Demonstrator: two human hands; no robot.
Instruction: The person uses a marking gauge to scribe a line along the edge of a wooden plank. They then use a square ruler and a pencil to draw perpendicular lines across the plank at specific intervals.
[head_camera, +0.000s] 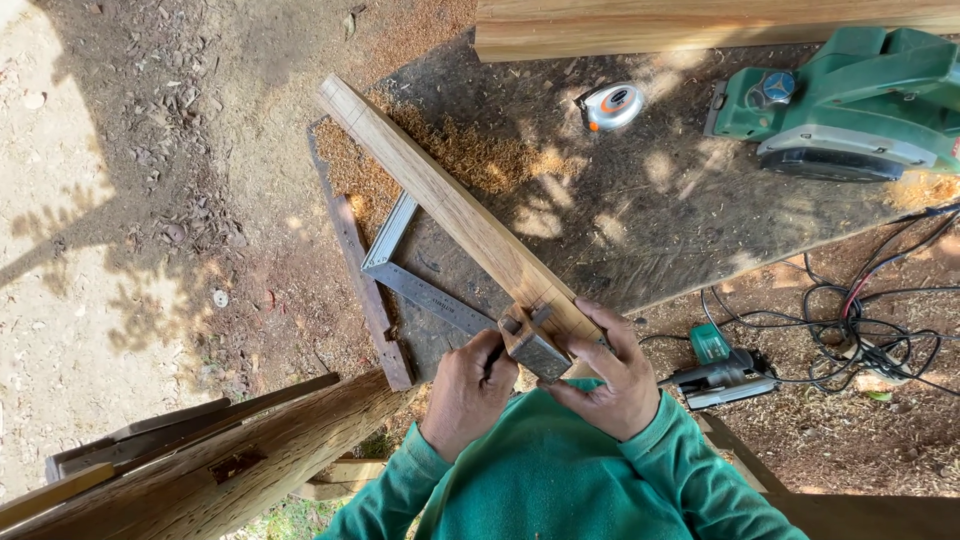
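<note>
The person is holding a long wooden slat (450, 205) by its near end; its long axis is running from the chest away up and to the left across the workbench (640, 220). The right hand (612, 378) is wrapping the slat's end and a small wooden block (533, 345) pressed on it, fingers curled closed. The left hand (468, 388) is pinching a dark, pencil-like tool, its tip touching the block's left side. A steel square (420, 285) is lying under the slat. No containers are showing.
</note>
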